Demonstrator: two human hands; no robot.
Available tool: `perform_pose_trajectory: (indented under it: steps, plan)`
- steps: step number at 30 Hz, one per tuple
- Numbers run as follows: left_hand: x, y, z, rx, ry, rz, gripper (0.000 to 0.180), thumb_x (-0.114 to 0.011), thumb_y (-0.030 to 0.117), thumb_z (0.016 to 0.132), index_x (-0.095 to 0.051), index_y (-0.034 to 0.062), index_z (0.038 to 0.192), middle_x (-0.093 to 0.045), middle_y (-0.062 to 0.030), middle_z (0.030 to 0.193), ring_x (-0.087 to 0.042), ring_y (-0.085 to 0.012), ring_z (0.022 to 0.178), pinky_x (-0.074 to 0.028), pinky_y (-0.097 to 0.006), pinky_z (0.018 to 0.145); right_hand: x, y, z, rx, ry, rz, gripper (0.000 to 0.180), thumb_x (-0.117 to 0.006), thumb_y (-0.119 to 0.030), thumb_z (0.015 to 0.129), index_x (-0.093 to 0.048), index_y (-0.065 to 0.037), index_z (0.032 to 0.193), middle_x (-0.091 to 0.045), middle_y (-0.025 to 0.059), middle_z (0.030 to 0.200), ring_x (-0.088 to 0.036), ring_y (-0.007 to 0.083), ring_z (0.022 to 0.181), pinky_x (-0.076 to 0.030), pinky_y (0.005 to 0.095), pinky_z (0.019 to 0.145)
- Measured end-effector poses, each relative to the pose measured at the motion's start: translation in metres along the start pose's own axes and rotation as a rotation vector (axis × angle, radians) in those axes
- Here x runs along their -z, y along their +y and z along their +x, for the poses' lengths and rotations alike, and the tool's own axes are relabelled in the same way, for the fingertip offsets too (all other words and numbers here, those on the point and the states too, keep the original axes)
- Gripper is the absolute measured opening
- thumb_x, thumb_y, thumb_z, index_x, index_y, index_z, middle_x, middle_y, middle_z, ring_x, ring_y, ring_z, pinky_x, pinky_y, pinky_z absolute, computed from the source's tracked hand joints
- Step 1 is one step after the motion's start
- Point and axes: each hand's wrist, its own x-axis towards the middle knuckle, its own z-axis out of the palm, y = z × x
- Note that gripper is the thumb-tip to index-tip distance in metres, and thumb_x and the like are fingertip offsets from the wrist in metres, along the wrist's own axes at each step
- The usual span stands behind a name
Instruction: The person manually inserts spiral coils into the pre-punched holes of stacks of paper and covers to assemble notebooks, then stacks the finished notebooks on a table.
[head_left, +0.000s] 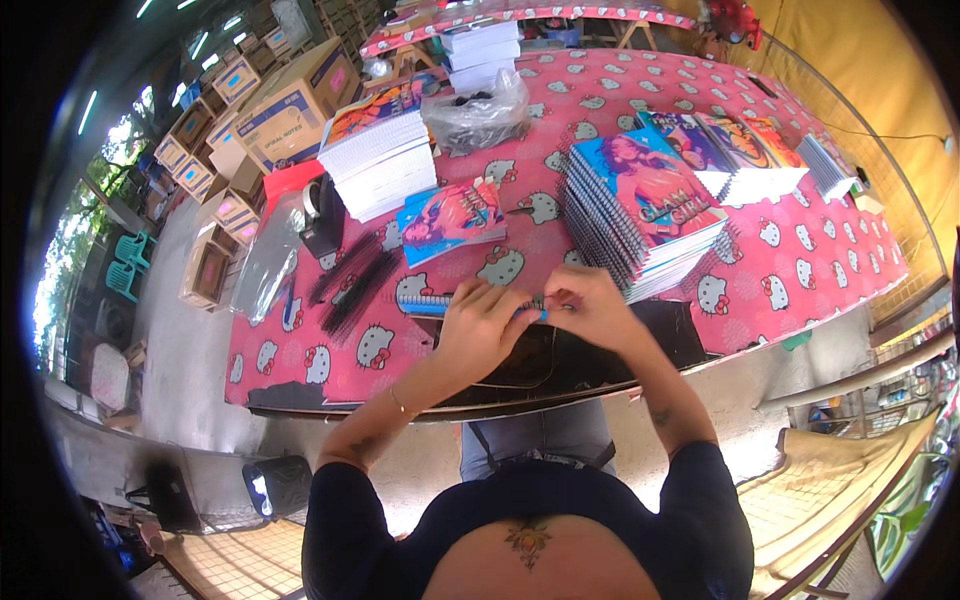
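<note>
Near the table's front edge, a spiral notebook [424, 304] stands with its coiled edge upward, blue at its left end. My left hand [484, 318] closes round its middle, thumb and fingers on the edge. At the right end of that edge, the fingers of my right hand [588, 304] are pinched together; the small part between them is hidden. A black mat [655, 328] lies under both hands. Just beyond is a thin pile of loose covers and pages [450, 222]. Loose black spiral coils [362, 288] lie to the left.
A tall stack of coil-bound notebooks [640, 200] stands right of centre, with more notebook stacks [745, 160] behind it. At the back left are an unbound page stack [380, 165], a clear plastic bag [480, 112], a tape dispenser [320, 215] and cardboard boxes [290, 115].
</note>
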Motion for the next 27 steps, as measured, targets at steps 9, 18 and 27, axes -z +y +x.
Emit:
perform_pose_trajectory:
  steps: [9,18,27]
  plan:
    - [0.087,-0.008,0.043,-0.055,-0.003,0.046,0.030,-0.066,-0.002,0.081,-0.065,-0.0020,0.111,-0.066,-0.0161,0.082,-0.066,-0.0327,0.070,-0.054,-0.042,0.064,0.028,-0.058,-0.024,0.114,0.639,-0.219,0.021,-0.070,-0.005,0.084,-0.070,-0.003,0.105,-0.069,0.0168,0.098,-0.069,0.0329,0.098,-0.053,0.0389,0.089]
    - [0.058,0.036,0.232,-0.242,0.493,-0.582,0.044,-0.068,0.027,0.096,-0.057,0.0066,0.134,-0.061,-0.0124,0.110,-0.061,-0.0193,0.089,-0.050,-0.031,0.077,0.088,-0.087,-0.011,0.221,0.607,-0.371,0.058,-0.076,-0.013,0.086,-0.053,-0.001,0.137,-0.061,0.0200,0.134,-0.060,0.0295,0.120,-0.045,0.0378,0.104]
    - [-0.114,-0.047,0.277,-0.089,-0.114,0.092,0.060,-0.059,0.054,0.094,-0.055,0.0234,0.145,-0.058,-0.0173,0.125,-0.059,-0.0335,0.114,-0.043,-0.052,0.099,0.108,-0.027,-0.006,0.059,0.986,-0.390,0.057,-0.064,-0.022,0.098,-0.043,0.002,0.146,-0.045,0.0218,0.149,-0.045,0.0275,0.138,-0.034,0.0441,0.114]
